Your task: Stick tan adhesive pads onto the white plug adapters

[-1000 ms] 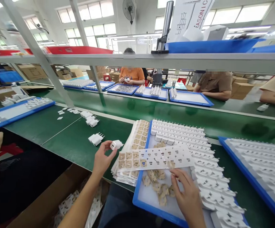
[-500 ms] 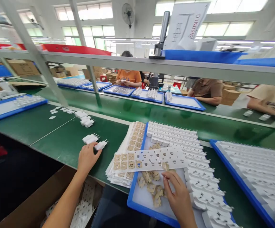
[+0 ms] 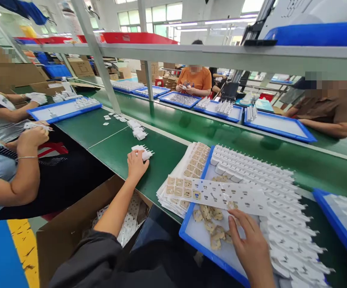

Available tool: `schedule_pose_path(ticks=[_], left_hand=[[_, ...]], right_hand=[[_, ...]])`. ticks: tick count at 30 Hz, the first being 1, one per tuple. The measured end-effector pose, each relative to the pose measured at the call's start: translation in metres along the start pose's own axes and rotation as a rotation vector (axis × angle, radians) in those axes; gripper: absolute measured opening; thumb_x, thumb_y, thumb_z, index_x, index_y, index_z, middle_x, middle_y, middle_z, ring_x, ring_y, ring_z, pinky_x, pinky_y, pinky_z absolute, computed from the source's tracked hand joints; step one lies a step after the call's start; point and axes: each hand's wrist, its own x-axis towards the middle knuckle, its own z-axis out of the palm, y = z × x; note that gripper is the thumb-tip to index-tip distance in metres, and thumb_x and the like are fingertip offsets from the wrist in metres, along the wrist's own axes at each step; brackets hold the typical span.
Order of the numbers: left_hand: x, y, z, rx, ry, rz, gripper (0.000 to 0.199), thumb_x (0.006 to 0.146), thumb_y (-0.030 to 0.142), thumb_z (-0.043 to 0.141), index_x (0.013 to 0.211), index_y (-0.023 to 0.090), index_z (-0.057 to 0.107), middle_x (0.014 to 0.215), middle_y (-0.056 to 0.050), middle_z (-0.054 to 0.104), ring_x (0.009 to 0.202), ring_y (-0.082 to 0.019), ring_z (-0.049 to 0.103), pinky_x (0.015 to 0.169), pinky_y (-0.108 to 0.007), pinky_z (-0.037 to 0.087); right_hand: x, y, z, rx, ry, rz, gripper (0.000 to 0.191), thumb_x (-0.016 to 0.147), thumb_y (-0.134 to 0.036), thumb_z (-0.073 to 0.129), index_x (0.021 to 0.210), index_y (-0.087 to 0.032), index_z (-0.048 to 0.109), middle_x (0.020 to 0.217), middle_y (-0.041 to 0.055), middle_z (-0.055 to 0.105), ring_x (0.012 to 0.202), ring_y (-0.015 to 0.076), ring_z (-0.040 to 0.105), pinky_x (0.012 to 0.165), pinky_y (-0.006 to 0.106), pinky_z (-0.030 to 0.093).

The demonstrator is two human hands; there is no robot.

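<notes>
My left hand (image 3: 136,166) is closed round a white plug piece (image 3: 145,154) on the green bench, with another white plug touching it. The metal pins point up and right. My right hand (image 3: 248,236) is over a blue-rimmed tray (image 3: 193,236), thumb and forefinger nearly together at a small tan piece (image 3: 232,204). That piece lies over a white strip (image 3: 215,193) with cut-outs and tan stickers at its left end. Below are loose crumpled tan pieces (image 3: 217,236). Rows of white plug housings (image 3: 269,188) fill the tray's right side. Stacked sticker sheets (image 3: 173,204) lie left of it.
More white plugs (image 3: 137,130) and small white plates (image 3: 106,123) sit farther back. Another tray (image 3: 338,224) stands at right. At left, a co-worker's hand (image 3: 31,138) holds a white part. A cardboard box (image 3: 59,228) is below the bench; a shelf (image 3: 173,54) crosses above.
The view has swung left, bringing co-workers at the left into sight. My left hand has moved onto the plugs and now grips one. My right hand stays by the tan piece.
</notes>
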Motion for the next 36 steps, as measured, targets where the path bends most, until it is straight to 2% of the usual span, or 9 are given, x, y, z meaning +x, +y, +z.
schedule_pose_path(ticks=[6,11,16,20,23,26,29,33,36], left_hand=[[-0.022,0.05,0.002,-0.245,-0.315,0.376,0.029,0.092,0.044,0.064,0.111,0.025,0.072,0.121,-0.007,0.07,0.118,-0.026,0.06,0.108,-0.042,0.047],[-0.046,0.097,0.008,-0.284,-0.492,0.58,0.058,0.078,0.055,0.078,0.127,0.027,0.068,0.148,-0.015,0.053,0.136,-0.038,0.045,0.111,-0.06,0.041],[-0.058,0.105,0.015,-0.253,-0.581,0.652,0.062,0.08,0.05,0.078,0.136,0.03,0.062,0.158,-0.014,0.042,0.144,-0.039,0.039,0.116,-0.06,0.036],[-0.058,0.102,0.018,-0.31,-0.553,0.641,0.047,0.081,0.046,0.076,0.123,0.026,0.068,0.151,-0.012,0.053,0.144,-0.038,0.04,0.116,-0.057,0.035],[-0.056,0.11,0.011,-0.407,-0.606,0.596,0.03,0.084,0.041,0.07,0.108,0.023,0.068,0.126,-0.01,0.069,0.129,-0.033,0.056,0.111,-0.052,0.039],[-0.052,0.124,-0.004,-0.476,-0.744,0.514,0.019,0.087,0.038,0.063,0.096,0.021,0.064,0.098,-0.003,0.074,0.095,-0.024,0.068,0.096,-0.041,0.046],[-0.042,0.137,-0.014,-0.586,-0.863,0.407,0.02,0.083,0.04,0.063,0.088,0.021,0.059,0.086,0.0,0.071,0.081,-0.02,0.065,0.078,-0.03,0.047],[-0.025,0.148,-0.015,-0.773,-1.148,0.194,0.036,0.075,0.049,0.071,0.089,0.021,0.052,0.065,0.006,0.06,0.058,-0.014,0.057,0.056,-0.023,0.039],[-0.016,0.155,-0.015,-0.928,-1.372,0.017,0.055,0.067,0.053,0.08,0.098,0.022,0.048,0.065,0.008,0.061,0.051,-0.012,0.056,0.05,-0.021,0.036]], right_hand=[[0.015,-0.021,0.002,0.031,-0.058,0.017,0.02,0.1,-0.03,0.054,0.112,-0.024,0.067,0.111,0.009,0.072,0.105,0.027,0.069,0.093,0.047,0.056],[0.033,-0.047,0.014,0.076,-0.211,-0.023,0.021,0.098,-0.025,0.054,0.115,-0.021,0.067,0.112,0.0103,0.073,0.104,0.029,0.069,0.09,0.049,0.058],[0.046,-0.063,0.023,-0.05,-0.454,-0.038,0.039,0.089,-0.015,0.062,0.128,-0.019,0.064,0.127,0.0147,0.069,0.116,0.0339,0.065,0.097,0.055,0.055],[0.057,-0.067,0.025,-0.161,-0.591,-0.041,0.054,0.085,-0.015,0.069,0.137,-0.02,0.058,0.143,0.0163,0.061,0.13,0.036,0.057,0.106,0.055,0.05],[0.062,-0.066,0.027,-0.158,-0.569,-0.078,0.053,0.087,-0.016,0.069,0.138,-0.02,0.057,0.143,0.0155,0.06,0.13,0.034,0.057,0.107,0.053,0.05],[0.062,-0.06,0.03,-0.122,-0.463,-0.089,0.041,0.089,-0.015,0.066,0.13,-0.021,0.062,0.135,0.0136,0.065,0.124,0.0306,0.061,0.102,0.049,0.053],[0.058,-0.054,0.034,-0.088,-0.341,-0.114,0.032,0.088,-0.014,0.068,0.118,-0.023,0.066,0.131,0.0123,0.065,0.121,0.0298,0.061,0.101,0.048,0.054],[0.055,-0.048,0.033,-0.005,-0.231,-0.171,0.027,0.088,-0.013,0.068,0.113,-0.024,0.067,0.129,0.0109,0.066,0.121,0.0292,0.061,0.1,0.048,0.054],[0.056,-0.047,0.03,0.076,-0.181,-0.163,0.03,0.09,-0.015,0.067,0.119,-0.024,0.065,0.124,0.01,0.068,0.115,0.0272,0.063,0.097,0.046,0.055]])
